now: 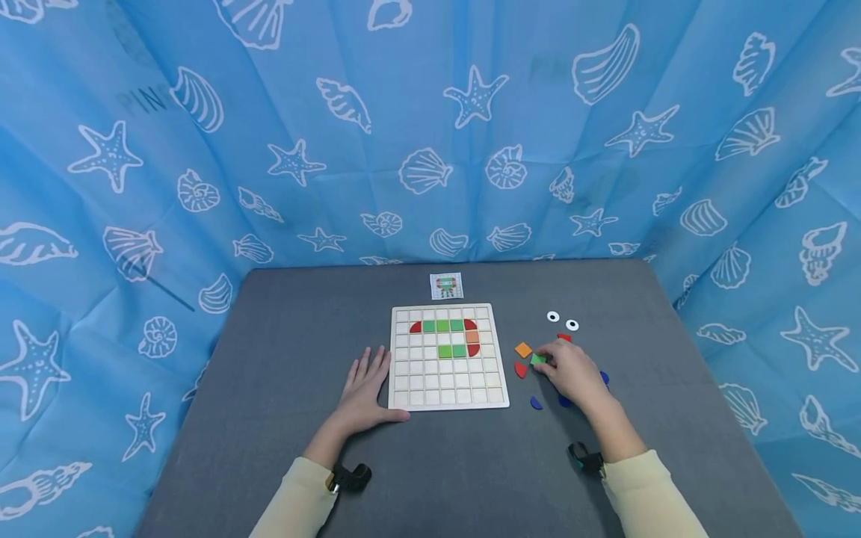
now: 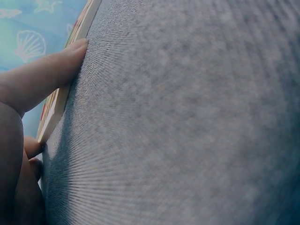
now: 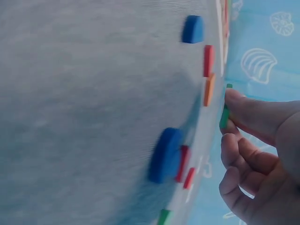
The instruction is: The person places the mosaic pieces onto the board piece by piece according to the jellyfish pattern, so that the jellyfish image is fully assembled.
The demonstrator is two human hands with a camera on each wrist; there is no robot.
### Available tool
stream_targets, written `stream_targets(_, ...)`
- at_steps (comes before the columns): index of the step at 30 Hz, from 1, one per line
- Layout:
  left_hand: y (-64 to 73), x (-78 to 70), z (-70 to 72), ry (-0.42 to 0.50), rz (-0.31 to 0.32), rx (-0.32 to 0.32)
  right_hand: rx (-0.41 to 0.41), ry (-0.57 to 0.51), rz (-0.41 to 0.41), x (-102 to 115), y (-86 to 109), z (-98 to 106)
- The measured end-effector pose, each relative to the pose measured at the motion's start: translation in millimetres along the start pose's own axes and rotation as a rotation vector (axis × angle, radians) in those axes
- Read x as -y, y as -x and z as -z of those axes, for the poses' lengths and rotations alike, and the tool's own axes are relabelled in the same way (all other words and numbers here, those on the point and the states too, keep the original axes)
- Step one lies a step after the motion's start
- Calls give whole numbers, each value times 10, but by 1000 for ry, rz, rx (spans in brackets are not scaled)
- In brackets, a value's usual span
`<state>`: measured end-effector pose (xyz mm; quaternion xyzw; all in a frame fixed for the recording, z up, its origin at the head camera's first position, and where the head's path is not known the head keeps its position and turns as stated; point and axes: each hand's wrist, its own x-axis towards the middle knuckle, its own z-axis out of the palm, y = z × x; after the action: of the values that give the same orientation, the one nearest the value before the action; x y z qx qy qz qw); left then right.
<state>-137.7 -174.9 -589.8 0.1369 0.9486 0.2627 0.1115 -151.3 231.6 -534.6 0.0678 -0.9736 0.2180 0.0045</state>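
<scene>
Green tile [image 1: 538, 359] is pinched in the right hand [image 1: 572, 373], between the board [image 1: 417, 382] and the right edge of the desk [image 1: 471, 478]; the left hand [image 1: 361, 400], spread, touches the board around its near left corner.

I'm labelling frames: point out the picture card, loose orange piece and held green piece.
Picture card [image 1: 447, 285], head view: middle of its printed face.
Loose orange piece [image 1: 523, 350], head view: centre of its top.
Held green piece [image 3: 225, 117], right wrist view: lower exposed part.

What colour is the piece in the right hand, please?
The piece is green, as the head view shows best.
</scene>
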Motion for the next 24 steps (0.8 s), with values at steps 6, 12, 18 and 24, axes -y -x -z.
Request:
stream_targets(6,3,1,6,-4,2,-1,7,-22,46,164,-94,62)
stream_targets(12,6,4,2,-5,0,-2,17,-38,111,391,-192,27)
stream_targets(18,9,-4,-1,0,1,-4,38,-18,140,591,-284,-52)
stream_targets(24,9,-11,9,-3,-3,-4,48,3,175,757,-364,-117)
